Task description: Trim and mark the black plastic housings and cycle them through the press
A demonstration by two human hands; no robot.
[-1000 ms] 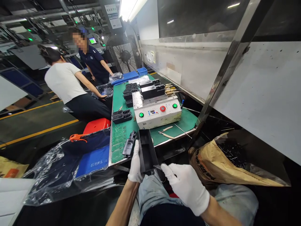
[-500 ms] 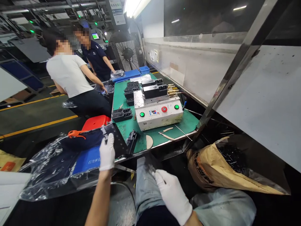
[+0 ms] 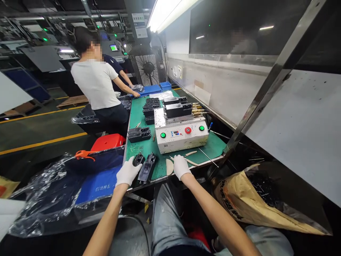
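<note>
My left hand point(image 3: 128, 171), in a white glove, grips a black plastic housing point(image 3: 138, 160) at the near left edge of the green-topped table. Just right of it lies a second, longer black housing point(image 3: 147, 168), close beside the first. My right hand point(image 3: 181, 167), also gloved, is low over the table front with its fingers curled down. A small thin bit shows at its fingertips, too small to name. Beige-handled cutters point(image 3: 191, 163) lie against its right side, their head partly hidden. A beige half-round piece point(image 3: 169, 167) lies at its left.
A white machine point(image 3: 183, 141) with green and red buttons stands behind my hands. More black housings point(image 3: 139, 134) lie to its left. A plastic-lined box point(image 3: 98, 186) is at left, an orange air gun point(image 3: 85, 155) on its rim. A paper sack point(image 3: 237, 199) stands right. Two people work beyond.
My left hand moved from the box edge onto the table, bringing a black housing down beside the other. My right hand rose from above my lap to the cutters.
</note>
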